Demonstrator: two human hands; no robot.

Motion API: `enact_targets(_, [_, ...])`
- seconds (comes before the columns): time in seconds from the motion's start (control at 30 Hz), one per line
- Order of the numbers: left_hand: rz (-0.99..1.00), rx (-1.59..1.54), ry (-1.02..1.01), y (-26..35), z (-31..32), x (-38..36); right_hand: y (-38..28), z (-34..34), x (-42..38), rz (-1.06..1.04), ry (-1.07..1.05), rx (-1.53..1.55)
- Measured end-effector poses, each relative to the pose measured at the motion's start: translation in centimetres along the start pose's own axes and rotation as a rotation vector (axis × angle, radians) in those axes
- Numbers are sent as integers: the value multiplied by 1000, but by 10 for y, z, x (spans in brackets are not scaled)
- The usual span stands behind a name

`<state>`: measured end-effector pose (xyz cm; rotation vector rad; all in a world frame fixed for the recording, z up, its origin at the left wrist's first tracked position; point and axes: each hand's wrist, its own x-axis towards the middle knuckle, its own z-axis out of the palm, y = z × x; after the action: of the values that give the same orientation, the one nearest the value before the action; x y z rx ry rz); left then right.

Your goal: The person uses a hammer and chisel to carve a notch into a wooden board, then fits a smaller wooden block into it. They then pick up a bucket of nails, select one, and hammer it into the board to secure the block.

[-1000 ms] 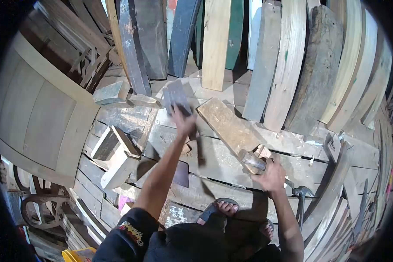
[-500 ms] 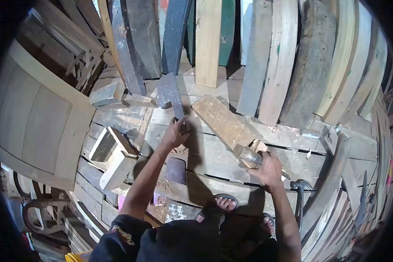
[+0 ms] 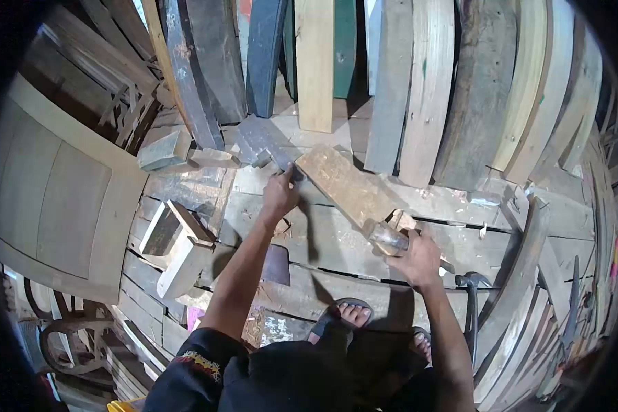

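My left hand (image 3: 280, 196) is closed at the near end of a grey notched board (image 3: 257, 139), which points away from me over the plank floor. My right hand (image 3: 420, 259) is wrapped around a worn wooden hand plane (image 3: 387, 237); its rounded front shows ahead of my fingers, and my palm hides much of the body. Curled shavings (image 3: 402, 220) sit by the plane. It overlaps the near end of a wide brown plank (image 3: 343, 182), which lies slantwise between my hands.
Upright boards (image 3: 432, 89) line the back. A hammer (image 3: 472, 295) stands at the right, beside a curved timber (image 3: 518, 257). Left of my arm are an open wooden box frame (image 3: 185, 254) and a panelled door (image 3: 62, 185). A dark flat piece (image 3: 276, 265) lies near my feet.
The grey board has swung, its far end going left and its near end coming closer to the brown plank. My left hand moved slightly forward; my right hand stays on the plane.
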<state>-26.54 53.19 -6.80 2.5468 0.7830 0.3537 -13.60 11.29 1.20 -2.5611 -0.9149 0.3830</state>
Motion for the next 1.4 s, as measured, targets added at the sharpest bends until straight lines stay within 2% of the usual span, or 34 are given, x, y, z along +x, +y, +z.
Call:
enact_targets(0.1, [11,110,7,3,-6,-3,5,2,-1,-34,51,-64])
enact_targets(0.2, [-17,106,-17,10,-10,-2,25,-9,-6,-30,-16,-96])
enact_targets(0.27, [-48,224,-30,14,-11,-5,40,-22,-11,44,-156,-151])
enact_targets(0.37, [3,312,1,14,-13,-10,59,-27,-26,-21,-123,-138])
enact_targets(0.47, [-63,338,-65,30,-18,-4,66,-21,-31,-90,-70,-118])
enact_targets(0.5, [-65,323,-30,36,-19,-3,67,-20,-31,-102,-57,-113])
enact_targets(0.6, [-157,175,-188,40,-30,15,67,-19,-30,-107,-46,-90])
enact_targets(0.67, [-140,47,-177,39,-32,17,70,-17,-29,-153,10,-91])
enact_targets(0.73, [-79,257,-151,33,-33,14,65,-11,-24,-158,20,-86])
enact_targets(0.8, [-60,271,-165,20,-29,10,53,-3,-13,-69,-52,-58])
enact_targets(0.93, [94,358,-147,-17,-20,12,55,1,-11,-129,12,-36])
enact_targets(0.97, [109,297,-178,-19,-21,7,56,1,-12,-133,23,-38])
enact_targets(1.07, [-85,365,-159,21,-24,-11,58,3,-13,-166,31,-63])
enact_targets(1.13, [37,175,-3,23,-2,-18,54,4,-13,-139,14,-73])
enact_targets(1.2, [180,107,77,64,8,-36,57,4,-12,-150,15,-70])
enact_targets(1.27, [368,-81,29,118,13,-46,52,0,-10,-121,-30,-63])
enact_targets(1.33, [498,-42,-181,150,24,-56,52,0,-13,-96,-44,-61])
enact_targets(1.4, [520,26,-201,171,38,-68,48,-12,-13,-112,-146,-42])
